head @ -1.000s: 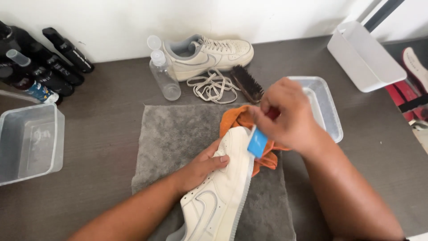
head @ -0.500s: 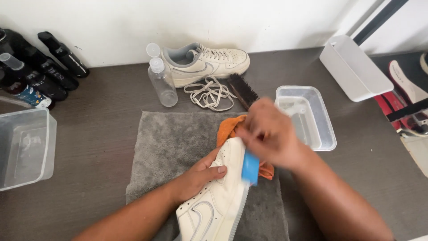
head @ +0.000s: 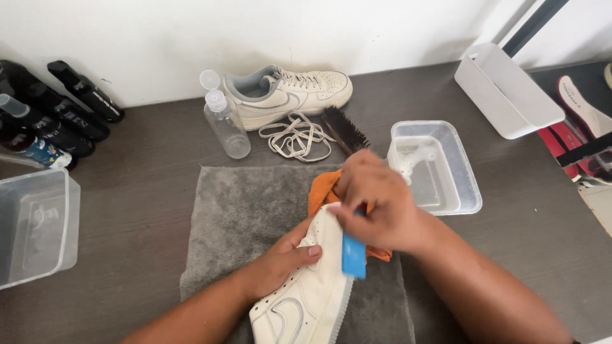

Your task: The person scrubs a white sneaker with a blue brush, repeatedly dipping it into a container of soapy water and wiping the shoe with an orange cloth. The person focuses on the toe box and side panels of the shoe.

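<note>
A cream sneaker (head: pixel 306 299) lies on its side on a grey towel (head: pixel 242 216). My left hand (head: pixel 280 258) grips its toe end. My right hand (head: pixel 376 200) holds a small brush with a blue head (head: pixel 354 256) pressed against the sole edge of the sneaker. An orange cloth (head: pixel 322 188) lies under the toe, partly hidden by my right hand.
A second cream sneaker (head: pixel 287 95), loose laces (head: pixel 296 137), a clear bottle (head: pixel 226 127) and a dark bristle brush (head: pixel 344 130) sit at the back. Clear tubs stand at the right (head: pixel 462 178) and left (head: pixel 35 223). Black bottles (head: pixel 57 111) far left, white bin (head: pixel 507 89) far right.
My right hand has slid the blue brush down along the sneaker's sole edge towards me. My left hand keeps its hold on the toe.
</note>
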